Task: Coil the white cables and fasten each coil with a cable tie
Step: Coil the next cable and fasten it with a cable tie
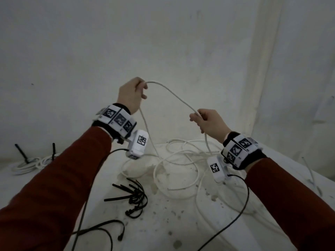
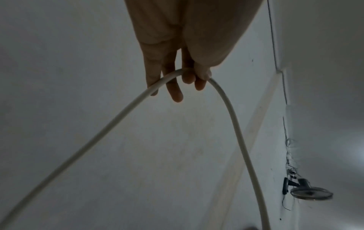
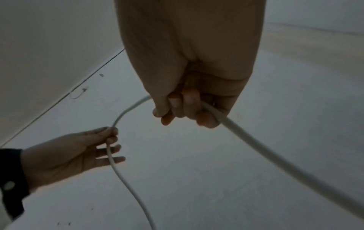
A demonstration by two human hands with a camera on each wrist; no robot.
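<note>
At the near edge of the table (image 1: 163,232), thin black wires (image 1: 101,230) from the wrist cameras lie on the spotted white top. A bit further, approx. in the middle-left, a bunch of black cable ties (image 1: 133,196) lies loose. Behind them the white cable (image 1: 174,95) spreads in untidy loops on the table, not coiled yet.

Above the loops both hands are raised, w/ red sleeves and marker bands on the wrists. Right hand (image 1: 208,122) is lower and nearer: its fingers (image 3: 189,105) are curled around the cable, and one part drops from it down to the loops. Left hand (image 1: 133,95) is higher and further: thumb and index finger pinch the cable at the top of the arc, the other fingers (image 2: 174,88) stay nearly straight, the cable passing in front of them. Between the 2 hands the cable makes a curved span, and from the left hand another part hangs down to the table.

Far left, near the table's back edge, a finished coil (image 1: 30,164) lies w/ black tie ends standing up. Behind everything is a pale wall (image 1: 181,42).
</note>
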